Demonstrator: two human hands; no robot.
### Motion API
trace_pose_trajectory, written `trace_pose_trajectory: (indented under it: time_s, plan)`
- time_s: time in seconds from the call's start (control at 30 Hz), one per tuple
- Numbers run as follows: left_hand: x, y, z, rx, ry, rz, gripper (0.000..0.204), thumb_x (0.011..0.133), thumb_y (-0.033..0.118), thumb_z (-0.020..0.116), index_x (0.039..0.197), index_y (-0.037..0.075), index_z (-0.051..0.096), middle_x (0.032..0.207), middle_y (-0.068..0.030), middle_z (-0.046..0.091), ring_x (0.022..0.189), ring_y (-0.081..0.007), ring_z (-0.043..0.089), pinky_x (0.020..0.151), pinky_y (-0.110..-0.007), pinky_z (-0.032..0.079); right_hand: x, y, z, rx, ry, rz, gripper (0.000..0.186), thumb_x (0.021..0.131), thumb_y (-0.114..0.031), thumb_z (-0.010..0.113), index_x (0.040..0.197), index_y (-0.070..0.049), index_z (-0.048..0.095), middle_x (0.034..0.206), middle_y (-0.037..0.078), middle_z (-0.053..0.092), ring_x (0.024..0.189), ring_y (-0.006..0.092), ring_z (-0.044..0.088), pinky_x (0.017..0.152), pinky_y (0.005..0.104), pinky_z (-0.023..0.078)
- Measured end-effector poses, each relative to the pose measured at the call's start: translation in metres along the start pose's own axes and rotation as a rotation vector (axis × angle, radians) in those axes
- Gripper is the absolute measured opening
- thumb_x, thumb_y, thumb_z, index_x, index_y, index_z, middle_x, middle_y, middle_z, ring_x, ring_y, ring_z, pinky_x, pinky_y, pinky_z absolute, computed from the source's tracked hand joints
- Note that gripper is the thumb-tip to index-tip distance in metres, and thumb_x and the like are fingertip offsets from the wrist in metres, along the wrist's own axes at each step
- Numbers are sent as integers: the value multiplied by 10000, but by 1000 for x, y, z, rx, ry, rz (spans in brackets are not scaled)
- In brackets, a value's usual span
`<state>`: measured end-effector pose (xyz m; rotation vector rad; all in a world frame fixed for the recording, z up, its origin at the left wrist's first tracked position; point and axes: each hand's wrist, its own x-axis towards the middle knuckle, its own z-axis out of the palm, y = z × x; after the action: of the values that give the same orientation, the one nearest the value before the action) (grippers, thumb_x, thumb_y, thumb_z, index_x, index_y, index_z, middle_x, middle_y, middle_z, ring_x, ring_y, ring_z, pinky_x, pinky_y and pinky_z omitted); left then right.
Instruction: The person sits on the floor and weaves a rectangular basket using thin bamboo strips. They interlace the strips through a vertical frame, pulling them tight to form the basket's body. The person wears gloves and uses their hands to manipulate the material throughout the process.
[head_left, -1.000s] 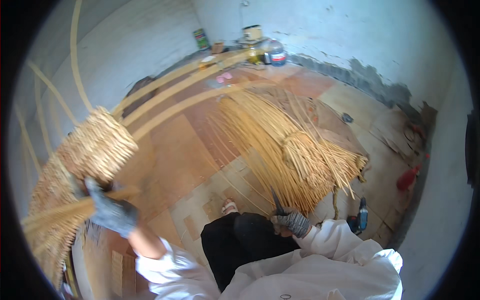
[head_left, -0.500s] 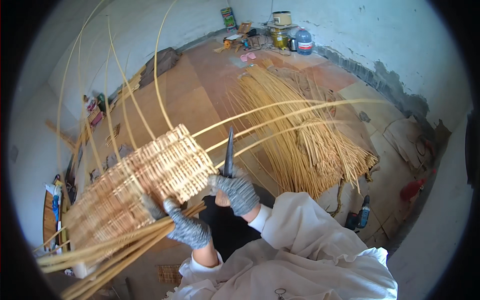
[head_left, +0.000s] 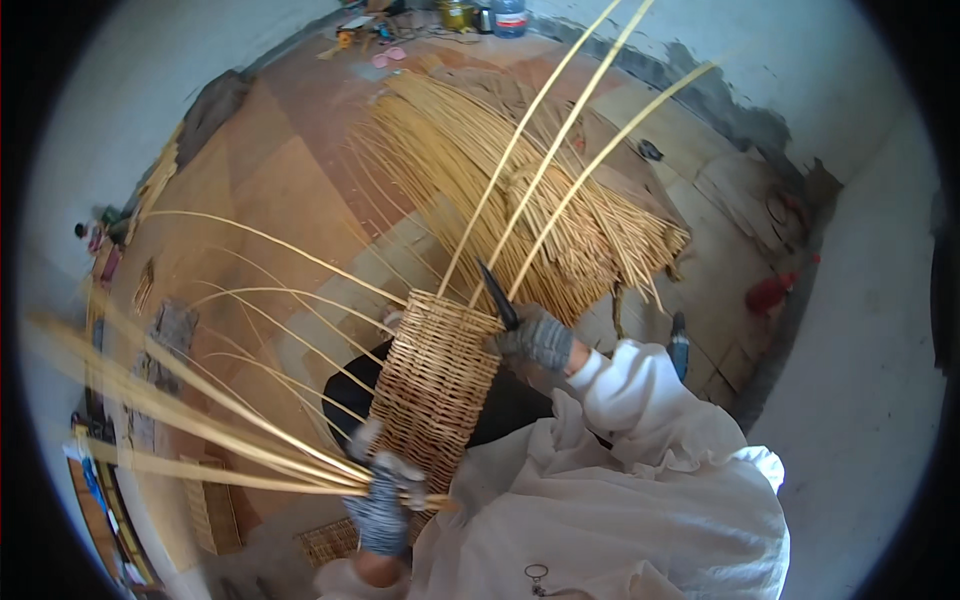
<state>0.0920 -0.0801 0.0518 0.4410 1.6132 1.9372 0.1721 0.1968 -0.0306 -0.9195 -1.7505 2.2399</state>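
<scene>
A half-woven wicker basket [head_left: 435,385] lies across my lap, with long loose willow rods sticking out of both ends. My left hand [head_left: 383,497], in a grey glove, grips the near end of the basket where a bunch of rods fans out to the left. My right hand [head_left: 535,337], also gloved, holds a dark pointed knife [head_left: 497,294] against the far rim of the basket, where three long rods rise toward the upper right.
A big heap of willow rods [head_left: 520,170] lies on the brown floor ahead. Tins and bottles [head_left: 480,15] stand by the far wall. A red object [head_left: 768,293] and a dark tool [head_left: 679,342] lie at the right. A small woven mat [head_left: 328,541] lies near my left side.
The basket has swung from lying sideways to pointing away from me. My right hand with the knife moved to its far rim, my left hand to its near end.
</scene>
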Motion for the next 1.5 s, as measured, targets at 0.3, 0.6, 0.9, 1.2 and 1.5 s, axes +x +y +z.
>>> trace_pose_trajectory:
  time_s: [0.3,0.6,0.9,1.2,1.5]
  plan:
    - [166,-20,22,1024,-381,779,688,846,12,551,1430,207,245,1043,-143,591,817,-242,572,783,-377,487,-4,0,25,395,156,71,234,737,-161,789,781,-49,587,552,73,539,424,151,487,366,291,362]
    - [232,-48,112,1189,-1177,813,459,792,397,669,1177,152,624,1030,-156,628,985,-314,567,979,-416,383,-63,49,95,506,288,159,272,740,-124,777,948,-51,618,747,24,615,558,121,521,480,286,417]
    - [239,-48,31,1028,-1050,295,725,669,567,721,1248,156,573,1153,-163,586,1136,-334,515,1029,-448,334,-28,34,81,242,-147,339,337,705,-53,782,994,-24,611,737,38,629,554,131,535,497,288,441]
    - [227,-94,-72,681,-682,249,937,477,498,860,1258,88,546,1250,-164,536,1171,-334,490,1031,-438,342,-2,25,-6,147,-180,304,397,760,-176,732,1095,-25,582,744,41,605,564,138,538,518,290,455]
    - [213,-83,-33,647,-554,144,613,670,383,781,1168,68,611,1194,-194,551,1086,-318,536,968,-411,401,-34,87,-17,69,-24,121,663,844,-151,668,1404,-45,330,1046,68,595,860,103,541,784,262,459]
